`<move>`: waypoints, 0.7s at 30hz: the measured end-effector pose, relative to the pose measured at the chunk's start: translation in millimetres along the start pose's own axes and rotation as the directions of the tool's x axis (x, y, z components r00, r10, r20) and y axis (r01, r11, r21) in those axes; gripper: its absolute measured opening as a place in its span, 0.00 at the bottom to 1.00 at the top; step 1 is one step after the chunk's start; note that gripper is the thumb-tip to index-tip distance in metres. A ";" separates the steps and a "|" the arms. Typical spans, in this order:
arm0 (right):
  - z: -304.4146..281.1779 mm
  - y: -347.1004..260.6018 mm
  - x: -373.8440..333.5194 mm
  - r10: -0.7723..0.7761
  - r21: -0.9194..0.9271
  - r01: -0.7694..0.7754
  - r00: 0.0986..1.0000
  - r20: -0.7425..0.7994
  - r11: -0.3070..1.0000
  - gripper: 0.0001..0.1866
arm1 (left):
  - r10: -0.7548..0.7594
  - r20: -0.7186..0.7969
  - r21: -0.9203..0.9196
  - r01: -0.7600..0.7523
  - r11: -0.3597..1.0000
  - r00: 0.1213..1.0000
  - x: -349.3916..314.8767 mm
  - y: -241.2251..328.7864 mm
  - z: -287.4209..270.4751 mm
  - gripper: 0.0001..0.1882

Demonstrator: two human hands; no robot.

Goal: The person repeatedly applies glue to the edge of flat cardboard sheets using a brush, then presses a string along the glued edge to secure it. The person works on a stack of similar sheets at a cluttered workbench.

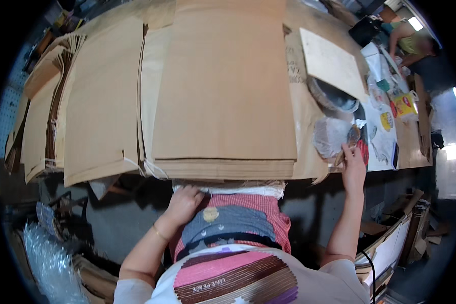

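Step looks like a right-hand reach to a brown item [354, 134], right of centre; right hand [354, 158] is at its lower end, fingers drawn narrow, can't tell if it's actually held. Left hand [185, 203] at lower centre, fingers curled over checked cloth [276, 215] below the table edge; can't tell if it grips anything. Paper stack [225, 81] lies squared at centre, untouched. Next move probably calls for a firm pinch and a lift clear of clutter: clear bag [332, 138] just left, red handles [363, 151] just right. Basin [334, 99] beyond, partly under white board [332, 61]. More paper [104, 96] upper left; co-worker [414, 44] upper right, well apart.
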State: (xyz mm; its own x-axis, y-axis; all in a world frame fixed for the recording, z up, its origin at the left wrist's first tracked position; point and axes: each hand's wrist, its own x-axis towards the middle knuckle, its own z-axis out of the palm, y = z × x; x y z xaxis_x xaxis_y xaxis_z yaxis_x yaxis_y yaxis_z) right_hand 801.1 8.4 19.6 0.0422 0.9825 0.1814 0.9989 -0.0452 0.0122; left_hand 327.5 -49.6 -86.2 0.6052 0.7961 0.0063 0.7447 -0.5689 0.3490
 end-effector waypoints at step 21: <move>-21.5 -276.9 28.3 0.028 0.993 0.023 0.999 -0.026 0.117 0.07 | -0.374 -0.113 0.048 0.381 0.923 0.920 -28.7 -9.5 10.3 0.02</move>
State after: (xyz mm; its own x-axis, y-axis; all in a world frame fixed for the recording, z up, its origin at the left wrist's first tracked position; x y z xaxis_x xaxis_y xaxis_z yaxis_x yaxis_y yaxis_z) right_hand 525.3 44.8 42.5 0.0701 0.9758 0.2073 0.1375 0.1964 -0.9708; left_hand 306.0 -69.2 -99.3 0.2465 0.9690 -0.0189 0.9317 -0.2315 0.2798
